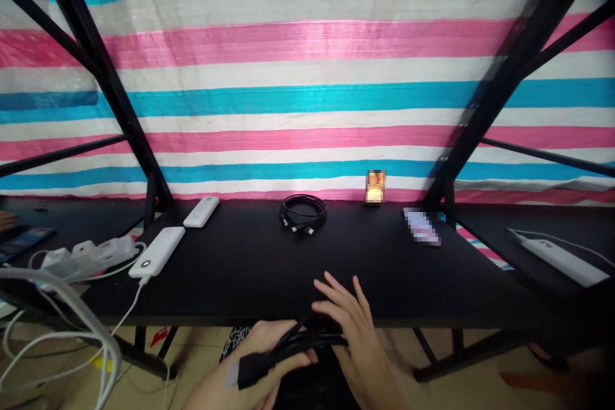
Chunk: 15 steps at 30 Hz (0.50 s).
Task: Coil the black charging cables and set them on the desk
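At the table's front edge, my left hand (273,349) is wrapped round a bundle of black cable (312,338). A large black connector (253,369) with a pale end lies over that hand. My right hand (353,320) is at the other end of the bundle, its fingers spread and pointing up and left, with the cable against the palm near the thumb. A coiled black cable (303,213) with several small plugs rests farther back on the black table (230,275).
White power banks (158,253) and a white power strip (89,256) with cords are on the left. Toward the right are a blurred phone-like object (421,226) and a small upright card (375,187). Black metal frame posts (120,96) flank the table before a striped sheet (307,99).
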Available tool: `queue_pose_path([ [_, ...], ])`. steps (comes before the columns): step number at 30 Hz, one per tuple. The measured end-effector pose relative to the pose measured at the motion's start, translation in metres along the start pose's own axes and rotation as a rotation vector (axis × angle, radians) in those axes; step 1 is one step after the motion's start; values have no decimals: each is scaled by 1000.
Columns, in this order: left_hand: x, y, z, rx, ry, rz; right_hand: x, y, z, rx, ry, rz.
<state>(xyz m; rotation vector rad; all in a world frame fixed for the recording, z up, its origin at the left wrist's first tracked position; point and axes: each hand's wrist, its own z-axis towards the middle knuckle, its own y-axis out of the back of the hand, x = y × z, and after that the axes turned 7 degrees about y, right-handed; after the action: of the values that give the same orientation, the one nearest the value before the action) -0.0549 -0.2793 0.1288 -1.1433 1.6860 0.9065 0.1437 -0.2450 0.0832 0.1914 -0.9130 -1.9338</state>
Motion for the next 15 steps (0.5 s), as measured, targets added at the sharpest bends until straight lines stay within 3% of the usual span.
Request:
queue_pose_path([
  [3, -12, 3, 2, 200, 62, 150, 0, -2, 1, -16, -8, 37],
  [6, -15, 4, 9, 221, 62, 149, 3, -1, 2, 3, -44, 79],
  [8, -8, 4, 17, 150, 11, 91, 2, 0, 1, -23, -141, 124],
  [11, 8, 3, 34, -42, -107, -41, -3, -2, -1, -132, -472, 289],
  [13, 17, -1, 44, -163, -175, -146, -7, -5, 1, -280, -741, 458],
  [15, 23, -10, 52, -278, -213, -293, -8, -12, 6, -455, -918, 646],
])
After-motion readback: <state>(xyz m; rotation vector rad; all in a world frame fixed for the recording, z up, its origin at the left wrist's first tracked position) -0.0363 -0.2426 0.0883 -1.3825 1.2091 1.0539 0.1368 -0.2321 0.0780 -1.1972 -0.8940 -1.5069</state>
